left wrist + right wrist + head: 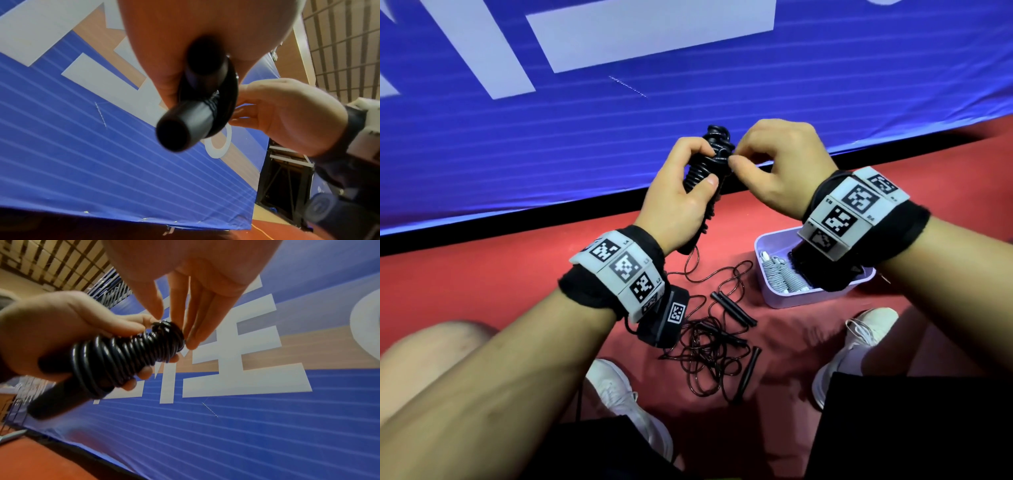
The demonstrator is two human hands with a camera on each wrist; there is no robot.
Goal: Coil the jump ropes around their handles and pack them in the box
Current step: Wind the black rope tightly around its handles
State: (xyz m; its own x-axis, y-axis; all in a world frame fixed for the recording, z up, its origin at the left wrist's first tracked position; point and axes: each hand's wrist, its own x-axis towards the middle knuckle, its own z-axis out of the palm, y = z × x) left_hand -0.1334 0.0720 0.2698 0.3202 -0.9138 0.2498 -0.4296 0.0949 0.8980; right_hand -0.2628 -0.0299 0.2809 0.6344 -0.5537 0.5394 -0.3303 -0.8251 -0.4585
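Observation:
My left hand (688, 185) grips a black jump rope (717, 144) whose cord is wound in tight turns around its two handles, held upright above the floor. The coil (127, 356) fills the middle of the right wrist view, and the handle ends (180, 128) point at the left wrist camera. My right hand (739, 161) pinches the cord at the top of the coil with thumb and fingertips (191, 344). A lilac box (784, 303) stands on the red floor under my right wrist, with a grey coiled rope (786, 277) lying inside it.
A tangle of loose black ropes (709, 346) with separate handles (732, 308) lies on the red floor between my white shoes (619, 387). A thin strand (693, 260) runs from under the held handles down to that pile. A blue banner (585, 137) stands just beyond.

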